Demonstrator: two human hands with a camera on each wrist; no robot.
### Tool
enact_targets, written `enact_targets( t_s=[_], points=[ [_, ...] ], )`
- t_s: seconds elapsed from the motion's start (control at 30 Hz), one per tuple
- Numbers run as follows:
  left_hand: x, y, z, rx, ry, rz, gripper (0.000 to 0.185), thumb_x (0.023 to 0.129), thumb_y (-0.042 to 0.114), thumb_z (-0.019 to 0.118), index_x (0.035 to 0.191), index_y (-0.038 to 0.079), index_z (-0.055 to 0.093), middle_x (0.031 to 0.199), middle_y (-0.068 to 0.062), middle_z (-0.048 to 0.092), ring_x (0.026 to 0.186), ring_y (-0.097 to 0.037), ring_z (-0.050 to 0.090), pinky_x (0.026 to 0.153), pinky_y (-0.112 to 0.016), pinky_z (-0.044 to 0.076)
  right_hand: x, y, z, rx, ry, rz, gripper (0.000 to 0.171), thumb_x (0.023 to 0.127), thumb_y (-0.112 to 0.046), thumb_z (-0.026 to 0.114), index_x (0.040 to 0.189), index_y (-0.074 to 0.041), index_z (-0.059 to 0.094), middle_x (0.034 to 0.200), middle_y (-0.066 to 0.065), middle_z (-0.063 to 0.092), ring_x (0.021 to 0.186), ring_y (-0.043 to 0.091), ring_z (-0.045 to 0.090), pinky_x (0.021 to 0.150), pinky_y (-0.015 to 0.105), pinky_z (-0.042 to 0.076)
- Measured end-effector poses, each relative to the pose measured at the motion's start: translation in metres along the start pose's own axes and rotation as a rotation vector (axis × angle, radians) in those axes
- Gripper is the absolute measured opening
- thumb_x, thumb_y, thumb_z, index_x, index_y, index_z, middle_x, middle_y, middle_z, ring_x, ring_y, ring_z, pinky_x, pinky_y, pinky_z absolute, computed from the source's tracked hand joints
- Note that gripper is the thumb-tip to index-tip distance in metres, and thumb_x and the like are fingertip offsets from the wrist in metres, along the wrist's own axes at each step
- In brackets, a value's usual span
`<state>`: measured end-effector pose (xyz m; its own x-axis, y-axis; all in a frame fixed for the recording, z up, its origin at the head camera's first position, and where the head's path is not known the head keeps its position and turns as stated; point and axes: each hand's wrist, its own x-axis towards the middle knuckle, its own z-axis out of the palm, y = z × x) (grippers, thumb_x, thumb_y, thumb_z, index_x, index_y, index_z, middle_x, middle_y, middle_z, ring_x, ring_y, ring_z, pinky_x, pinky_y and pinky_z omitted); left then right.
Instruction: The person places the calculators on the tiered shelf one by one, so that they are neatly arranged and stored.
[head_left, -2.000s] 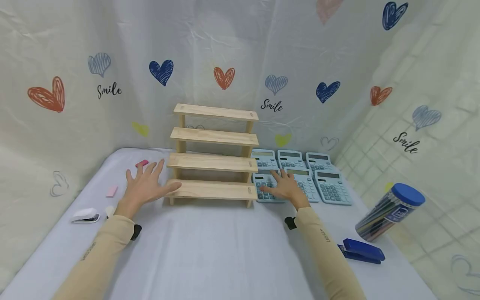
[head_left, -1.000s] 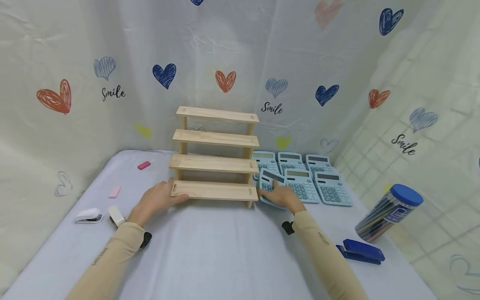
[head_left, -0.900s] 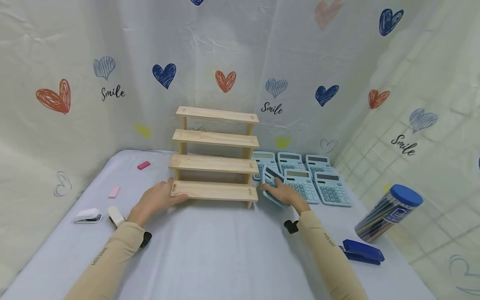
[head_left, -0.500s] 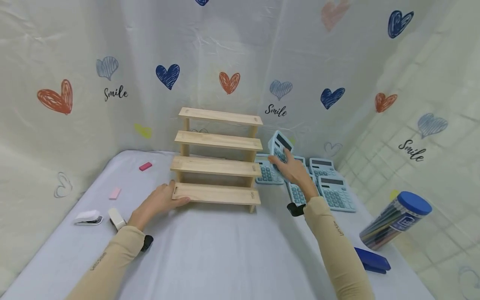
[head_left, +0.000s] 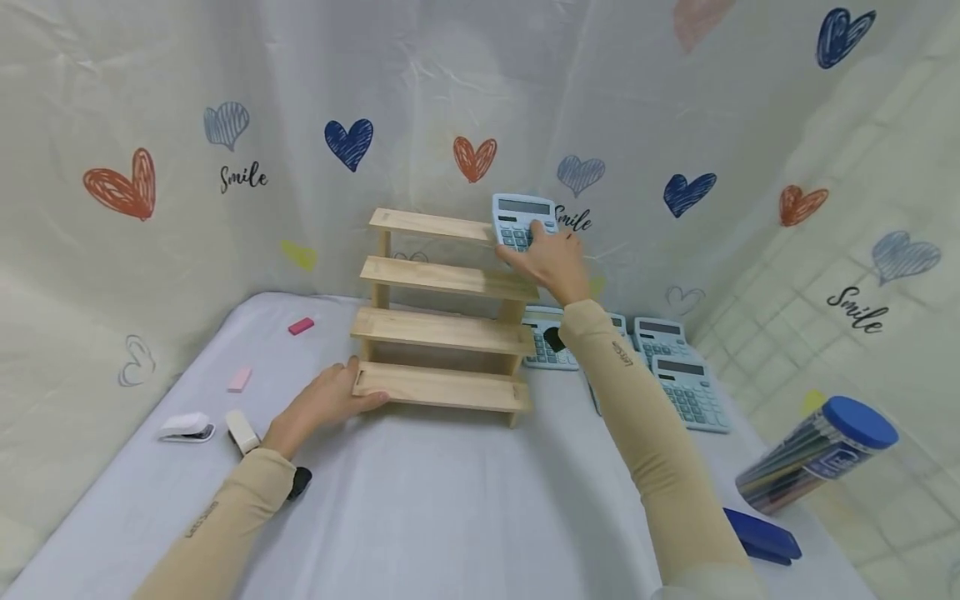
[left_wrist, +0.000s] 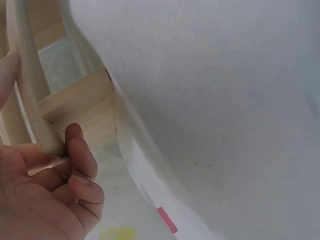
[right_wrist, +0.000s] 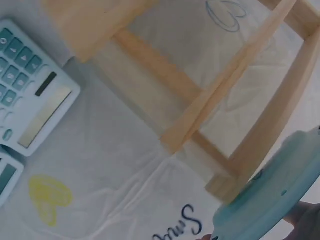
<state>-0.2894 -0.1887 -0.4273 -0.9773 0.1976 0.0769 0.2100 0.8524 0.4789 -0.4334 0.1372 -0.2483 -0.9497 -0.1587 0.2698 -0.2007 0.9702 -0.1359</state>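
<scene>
A tiered wooden shelf (head_left: 442, 332) stands at the back of the table. My left hand (head_left: 327, 406) grips the left end of its lowest board; in the left wrist view the thumb lies on one side and curled fingers (left_wrist: 82, 157) on the other. High at the shelf's right end, my right hand (head_left: 551, 262) holds a light blue calculator (head_left: 522, 208) upright, thumb and fingers on its two edges. Seen from the right wrist, that calculator (right_wrist: 270, 185) is against or very near the end of the top board; contact is hard to tell. Its lower part is hidden by the hand.
More blue calculators (head_left: 690, 392) lie right of the shelf, partly behind my right forearm. A pencil tub (head_left: 813, 458) and blue stapler (head_left: 761, 536) stand at the right. At left are a white stapler (head_left: 186, 427), a white object (head_left: 242, 432), and two pink erasers (head_left: 302, 326).
My left hand came down onto the lowest board and gripped it. The right hand picked up the front-left calculator, then raised it up and leftward to the top board.
</scene>
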Motion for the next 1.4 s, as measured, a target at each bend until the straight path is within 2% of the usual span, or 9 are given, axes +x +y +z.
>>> enact_targets(
  t_s=[0.17,0.37,0.47,0.6,0.9,1.1,1.27,1.4],
  points=[
    [-0.002,0.003,-0.001,0.003,-0.014,-0.007,0.092,0.091,0.053,0.068,0.14,-0.019,0.037,0.12,-0.037,0.06,0.107,-0.041,0.063,0.093,-0.056,0.051,0.019,-0.024,0.009,-0.116,-0.02,-0.016,0.104,0.085,-0.086,0.031,0.157,-0.01,0.032,0.148,0.041,0.035,0.135,0.054,0.039,0.114,0.06,0.032],
    [-0.004,0.005,-0.002,0.017,-0.008,-0.019,0.095,0.091,0.053,0.068,0.141,-0.02,0.035,0.122,-0.039,0.058,0.111,-0.045,0.062,0.095,-0.057,0.05,0.029,-0.048,0.015,-0.125,-0.048,-0.063,0.101,0.089,-0.086,0.016,0.16,-0.016,0.026,0.165,0.03,0.015,0.149,0.048,0.027,0.119,0.058,0.029],
    [-0.005,0.005,-0.003,0.019,-0.015,-0.024,0.096,0.091,0.054,0.068,0.141,-0.02,0.035,0.122,-0.039,0.059,0.111,-0.046,0.062,0.095,-0.058,0.05,0.031,-0.06,0.017,-0.124,-0.072,-0.117,0.098,0.09,-0.085,0.019,0.161,-0.017,0.024,0.164,0.03,0.016,0.149,0.047,0.026,0.121,0.056,0.028],
    [-0.005,0.005,-0.002,0.022,0.002,-0.015,0.091,0.091,0.053,0.069,0.139,-0.019,0.038,0.117,-0.037,0.061,0.105,-0.042,0.064,0.091,-0.056,0.052,0.034,-0.079,0.021,-0.132,-0.061,-0.179,0.094,0.093,-0.081,0.022,0.161,-0.017,0.025,0.162,0.031,0.022,0.147,0.044,0.029,0.121,0.052,0.028],
    [-0.005,0.003,0.0,0.012,0.027,0.003,0.09,0.091,0.05,0.069,0.139,-0.019,0.038,0.116,-0.037,0.061,0.105,-0.042,0.064,0.092,-0.055,0.051,0.04,-0.127,0.033,-0.16,-0.036,-0.234,0.092,0.092,-0.082,0.021,0.16,-0.021,0.026,0.162,0.03,0.021,0.147,0.041,0.031,0.12,0.048,0.032],
    [-0.004,0.011,0.001,0.007,0.022,0.009,0.088,0.091,0.05,0.069,0.138,-0.018,0.04,0.115,-0.036,0.061,0.103,-0.042,0.064,0.091,-0.055,0.051,0.036,-0.122,0.033,-0.156,-0.016,-0.215,0.091,0.091,-0.083,0.02,0.161,-0.025,0.022,0.161,0.028,0.024,0.144,0.038,0.036,0.117,0.048,0.034],
    [-0.004,0.008,0.001,0.023,-0.003,-0.012,0.091,0.092,0.053,0.067,0.14,-0.018,0.037,0.119,-0.038,0.06,0.106,-0.044,0.064,0.092,-0.056,0.052,0.022,-0.106,0.032,-0.06,0.002,-0.197,0.089,0.093,-0.081,0.022,0.163,-0.026,0.015,0.161,0.027,0.024,0.141,0.041,0.04,0.114,0.051,0.037],
    [-0.006,0.004,0.0,0.027,-0.009,-0.031,0.092,0.092,0.056,0.066,0.141,-0.017,0.037,0.121,-0.037,0.059,0.107,-0.043,0.063,0.093,-0.055,0.051,0.001,-0.08,0.028,0.072,0.045,-0.203,0.087,0.095,-0.077,0.029,0.163,-0.024,0.016,0.161,0.027,0.024,0.14,0.046,0.04,0.113,0.056,0.037]
  ],
)
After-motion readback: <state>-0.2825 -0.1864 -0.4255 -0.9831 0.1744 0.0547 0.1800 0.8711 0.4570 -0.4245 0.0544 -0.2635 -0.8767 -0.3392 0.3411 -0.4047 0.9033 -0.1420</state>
